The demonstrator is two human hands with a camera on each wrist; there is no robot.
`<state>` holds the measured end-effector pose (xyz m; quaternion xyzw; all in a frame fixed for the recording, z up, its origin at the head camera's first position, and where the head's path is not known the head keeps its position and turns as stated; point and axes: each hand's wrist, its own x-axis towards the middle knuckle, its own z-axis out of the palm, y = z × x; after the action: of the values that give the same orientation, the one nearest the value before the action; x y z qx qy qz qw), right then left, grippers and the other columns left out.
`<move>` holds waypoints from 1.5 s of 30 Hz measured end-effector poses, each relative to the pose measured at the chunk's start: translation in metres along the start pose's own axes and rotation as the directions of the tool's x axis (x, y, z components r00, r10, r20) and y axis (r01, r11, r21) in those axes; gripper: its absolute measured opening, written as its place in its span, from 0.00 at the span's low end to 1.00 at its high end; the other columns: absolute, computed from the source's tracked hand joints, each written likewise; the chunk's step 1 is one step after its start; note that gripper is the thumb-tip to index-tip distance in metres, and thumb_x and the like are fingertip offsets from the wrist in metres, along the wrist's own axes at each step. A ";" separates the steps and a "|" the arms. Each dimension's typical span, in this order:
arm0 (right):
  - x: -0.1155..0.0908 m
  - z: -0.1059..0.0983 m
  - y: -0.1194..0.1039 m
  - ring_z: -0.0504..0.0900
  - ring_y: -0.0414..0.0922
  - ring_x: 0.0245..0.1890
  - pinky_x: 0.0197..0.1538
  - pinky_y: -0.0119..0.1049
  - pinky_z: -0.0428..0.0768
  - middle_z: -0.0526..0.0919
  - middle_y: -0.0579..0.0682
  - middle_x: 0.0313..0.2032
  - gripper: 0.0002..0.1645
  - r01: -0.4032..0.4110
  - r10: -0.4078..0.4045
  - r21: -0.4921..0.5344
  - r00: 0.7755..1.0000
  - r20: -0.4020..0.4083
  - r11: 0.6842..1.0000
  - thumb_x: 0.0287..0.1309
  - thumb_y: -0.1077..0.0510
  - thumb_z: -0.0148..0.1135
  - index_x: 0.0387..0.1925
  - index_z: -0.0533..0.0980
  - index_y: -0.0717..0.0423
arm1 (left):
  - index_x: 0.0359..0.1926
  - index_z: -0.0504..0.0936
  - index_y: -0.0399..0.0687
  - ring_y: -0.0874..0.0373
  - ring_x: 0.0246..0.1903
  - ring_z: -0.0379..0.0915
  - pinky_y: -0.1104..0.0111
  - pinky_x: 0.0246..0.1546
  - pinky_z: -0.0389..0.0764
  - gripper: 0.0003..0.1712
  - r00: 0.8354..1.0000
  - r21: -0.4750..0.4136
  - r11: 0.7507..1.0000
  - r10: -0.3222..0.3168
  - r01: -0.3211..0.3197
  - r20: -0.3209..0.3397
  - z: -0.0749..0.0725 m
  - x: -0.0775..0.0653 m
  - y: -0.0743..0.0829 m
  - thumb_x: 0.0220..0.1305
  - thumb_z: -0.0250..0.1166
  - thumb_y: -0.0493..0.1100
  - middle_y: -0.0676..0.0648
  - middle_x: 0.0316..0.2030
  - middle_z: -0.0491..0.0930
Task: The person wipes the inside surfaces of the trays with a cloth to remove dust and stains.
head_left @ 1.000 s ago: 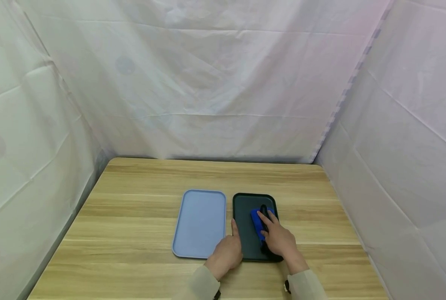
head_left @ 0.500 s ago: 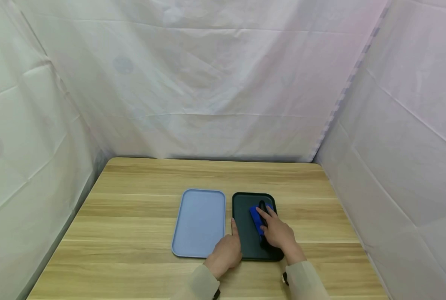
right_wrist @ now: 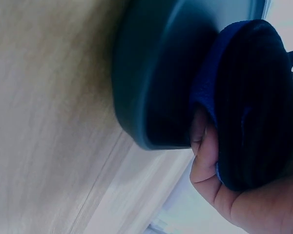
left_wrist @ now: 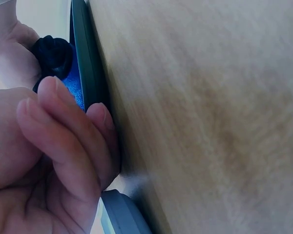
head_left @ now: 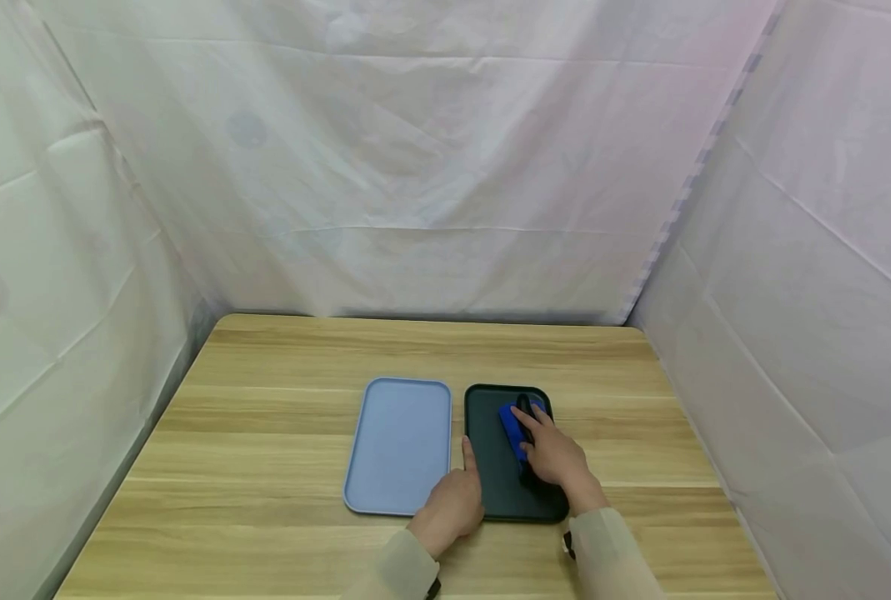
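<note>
A dark green tray (head_left: 496, 483) lies on the wooden table. On its right half sits a blue fuzzy pad with a black handle-like piece (head_left: 512, 423). My right hand (head_left: 558, 458) grips this pad from above, two fingers stretched along its top. In the right wrist view the thumb curls under the side of the blue pad (right_wrist: 212, 68), whose end is dark. My left hand (head_left: 454, 502) rests at the tray's left edge, one finger straight along the rim. Its other fingers (left_wrist: 73, 161) bend loosely inward in the left wrist view, close to the dark tray (left_wrist: 91, 63).
A light blue tray (head_left: 402, 450) lies just left of the dark one, a narrow gap between them, with my left hand overlapping its lower right corner. The wooden table (head_left: 265, 433) reaches back to white hanging sheets (head_left: 430, 167) on three sides.
My right hand has slid the blue pad a little forward, away from me, along the dark tray. The left hand and both trays have stayed in place.
</note>
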<state>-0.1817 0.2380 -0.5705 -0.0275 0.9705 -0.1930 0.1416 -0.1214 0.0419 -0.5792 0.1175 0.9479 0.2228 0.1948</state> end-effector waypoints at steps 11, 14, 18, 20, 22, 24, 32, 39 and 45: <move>0.008 -0.004 0.000 0.85 0.53 0.39 0.28 0.41 0.73 0.54 0.59 0.81 0.40 0.005 -0.005 -0.007 1.000 0.005 1.000 0.72 0.56 0.61 0.80 0.61 0.35 | 0.81 0.39 0.31 0.58 0.12 0.67 0.67 0.16 0.69 0.60 1.000 0.009 1.000 0.004 -0.004 -0.013 -0.001 0.000 0.001 0.62 0.71 0.37 0.49 0.12 0.72; 0.009 -0.004 -0.001 0.86 0.56 0.42 0.32 0.46 0.77 0.54 0.59 0.81 0.39 0.000 0.000 -0.008 1.000 0.004 1.000 0.72 0.56 0.61 0.80 0.61 0.35 | 0.81 0.39 0.31 0.58 0.11 0.67 0.67 0.15 0.68 0.60 1.000 -0.003 1.000 0.000 0.000 -0.008 -0.001 0.000 0.001 0.62 0.71 0.36 0.49 0.12 0.72; 0.011 -0.003 -0.004 0.86 0.59 0.46 0.38 0.52 0.80 0.54 0.60 0.81 0.39 -0.008 0.008 -0.025 1.000 -0.002 1.000 0.72 0.55 0.61 0.80 0.61 0.36 | 0.82 0.39 0.31 0.58 0.11 0.67 0.67 0.15 0.68 0.60 1.000 0.000 1.000 -0.009 0.009 0.002 -0.001 0.000 0.001 0.63 0.71 0.37 0.49 0.12 0.72; 0.013 0.000 -0.005 0.86 0.58 0.42 0.37 0.51 0.80 0.54 0.61 0.81 0.39 -0.016 0.015 -0.033 1.000 -0.004 0.999 0.73 0.54 0.61 0.80 0.60 0.36 | 0.82 0.39 0.31 0.58 0.12 0.67 0.67 0.15 0.68 0.60 1.000 0.002 1.000 -0.013 0.013 0.003 -0.002 0.000 0.002 0.63 0.71 0.37 0.49 0.13 0.72; 0.014 0.001 -0.006 0.84 0.55 0.35 0.33 0.48 0.78 0.53 0.61 0.81 0.39 -0.027 0.027 -0.034 1.000 -0.006 0.999 0.73 0.53 0.60 0.80 0.59 0.36 | 0.82 0.39 0.32 0.58 0.12 0.67 0.67 0.15 0.69 0.60 1.000 0.007 1.000 -0.016 0.016 0.004 -0.002 0.001 0.002 0.63 0.71 0.38 0.49 0.13 0.72; 0.015 0.004 -0.008 0.82 0.53 0.29 0.30 0.46 0.76 0.53 0.62 0.80 0.39 -0.038 0.037 -0.030 0.999 -0.010 0.999 0.74 0.52 0.59 0.81 0.58 0.37 | 0.82 0.39 0.32 0.58 0.12 0.68 0.67 0.15 0.69 0.60 1.000 0.010 1.000 -0.019 0.019 0.007 -0.002 0.001 0.002 0.63 0.71 0.38 0.48 0.13 0.73; 0.020 0.010 -0.018 0.80 0.52 0.27 0.30 0.47 0.77 0.49 0.65 0.80 0.40 -0.087 0.086 -0.026 0.996 -0.020 0.996 0.76 0.51 0.54 0.83 0.52 0.40 | 0.82 0.39 0.32 0.57 0.13 0.69 0.66 0.16 0.71 0.62 1.000 0.009 1.000 -0.018 0.018 0.002 -0.002 0.001 0.003 0.62 0.73 0.39 0.48 0.14 0.73; 0.023 0.016 -0.025 0.78 0.50 0.22 0.29 0.48 0.77 0.47 0.70 0.80 0.41 -0.097 0.096 -0.038 0.995 -0.031 0.995 0.77 0.50 0.53 0.83 0.50 0.44 | 0.82 0.38 0.33 0.56 0.13 0.69 0.65 0.17 0.71 0.61 0.999 0.014 0.999 -0.030 0.030 0.016 -0.004 0.002 0.004 0.63 0.71 0.39 0.47 0.15 0.74; 0.025 0.019 -0.027 0.77 0.49 0.21 0.30 0.49 0.79 0.46 0.69 0.80 0.41 -0.093 0.091 -0.055 0.995 -0.029 0.994 0.77 0.50 0.53 0.83 0.50 0.43 | 0.82 0.37 0.33 0.56 0.14 0.70 0.65 0.19 0.73 0.61 0.999 0.002 0.999 -0.044 0.044 0.027 -0.003 0.003 0.003 0.63 0.71 0.38 0.46 0.16 0.75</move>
<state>-0.2006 0.2035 -0.5839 0.0158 0.9776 -0.1594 0.1365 -0.1252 0.0449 -0.5764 0.0999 0.9477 0.2164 0.2124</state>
